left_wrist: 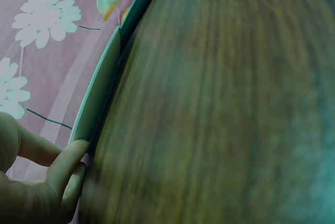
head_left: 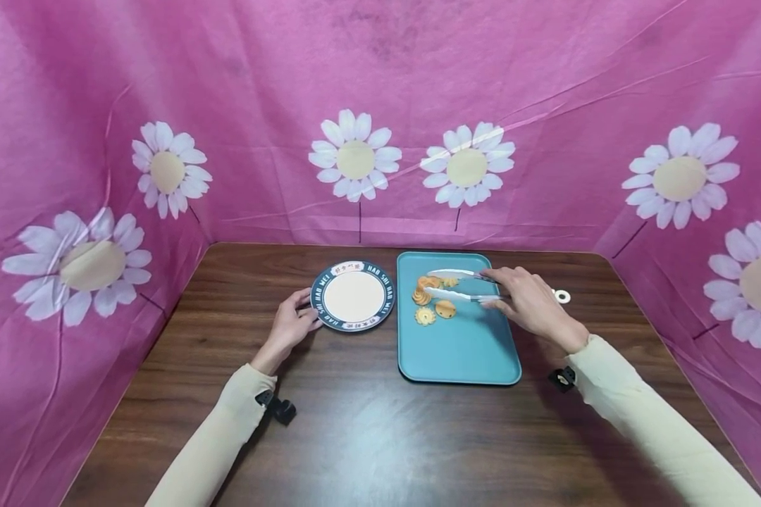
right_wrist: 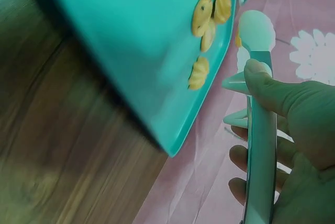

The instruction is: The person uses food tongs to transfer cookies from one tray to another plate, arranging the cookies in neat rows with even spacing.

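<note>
At the left, my left hand (head_left: 293, 318) grips the near-left rim of a round plate (head_left: 355, 296), white with a dark blue lettered border. In the left wrist view the fingertips (left_wrist: 78, 148) meet the plate's edge. My right hand (head_left: 529, 299) holds a pair of tongs (head_left: 459, 273) with white ends, thumb on one arm and fingers round the other. The spread tong ends reach over several golden cookies (head_left: 445, 309) at the upper left of a teal tray (head_left: 463, 352). In the right wrist view, a bit of orange shows behind the white tong end (right_wrist: 257, 30).
Plate and tray lie side by side on a brown wooden table (head_left: 355, 422). A white ring (head_left: 562, 296) shows just beyond the right hand. A pink curtain (head_left: 412, 63) with white daisies encloses the table's back and sides.
</note>
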{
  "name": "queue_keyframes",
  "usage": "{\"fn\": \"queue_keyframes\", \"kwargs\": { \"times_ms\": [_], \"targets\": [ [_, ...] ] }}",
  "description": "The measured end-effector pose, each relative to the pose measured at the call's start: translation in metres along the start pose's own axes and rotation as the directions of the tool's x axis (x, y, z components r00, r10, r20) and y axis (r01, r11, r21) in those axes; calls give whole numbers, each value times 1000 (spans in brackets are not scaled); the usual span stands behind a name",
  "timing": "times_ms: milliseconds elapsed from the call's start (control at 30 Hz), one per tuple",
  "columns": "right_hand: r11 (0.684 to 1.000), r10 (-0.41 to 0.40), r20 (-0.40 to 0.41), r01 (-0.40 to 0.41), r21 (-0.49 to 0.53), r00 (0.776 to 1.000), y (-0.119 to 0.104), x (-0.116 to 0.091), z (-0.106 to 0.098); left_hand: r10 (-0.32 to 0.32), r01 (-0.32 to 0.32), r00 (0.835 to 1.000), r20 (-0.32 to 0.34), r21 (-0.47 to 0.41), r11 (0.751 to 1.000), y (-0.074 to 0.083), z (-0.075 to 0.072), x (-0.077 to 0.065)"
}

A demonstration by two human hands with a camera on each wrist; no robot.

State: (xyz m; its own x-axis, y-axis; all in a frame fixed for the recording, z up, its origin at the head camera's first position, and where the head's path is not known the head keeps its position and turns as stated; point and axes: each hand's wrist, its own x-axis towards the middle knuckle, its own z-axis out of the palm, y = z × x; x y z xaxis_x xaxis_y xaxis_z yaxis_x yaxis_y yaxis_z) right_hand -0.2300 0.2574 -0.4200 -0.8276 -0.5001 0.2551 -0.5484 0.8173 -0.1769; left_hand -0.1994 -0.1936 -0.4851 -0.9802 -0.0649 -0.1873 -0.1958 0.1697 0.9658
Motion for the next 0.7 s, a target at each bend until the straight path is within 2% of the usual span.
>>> {"fn": "queue_keyframes", "kwargs": {
  "times_ms": [267,500,700],
  "targets": [
    [1000,-5,-1,5,23,1000,-16,14,9,3,-3,1000,-9,21,1000,0,2,0],
    [998,-42,-2,42,54,999,-29,28,17,21,-20,1000,-17,23,1000,0,3,-2],
    [995,-64,-7,65,79,998,-41,40,25,13,-12,1000,-18,13,1000,0,2,-2]
  ]
}}
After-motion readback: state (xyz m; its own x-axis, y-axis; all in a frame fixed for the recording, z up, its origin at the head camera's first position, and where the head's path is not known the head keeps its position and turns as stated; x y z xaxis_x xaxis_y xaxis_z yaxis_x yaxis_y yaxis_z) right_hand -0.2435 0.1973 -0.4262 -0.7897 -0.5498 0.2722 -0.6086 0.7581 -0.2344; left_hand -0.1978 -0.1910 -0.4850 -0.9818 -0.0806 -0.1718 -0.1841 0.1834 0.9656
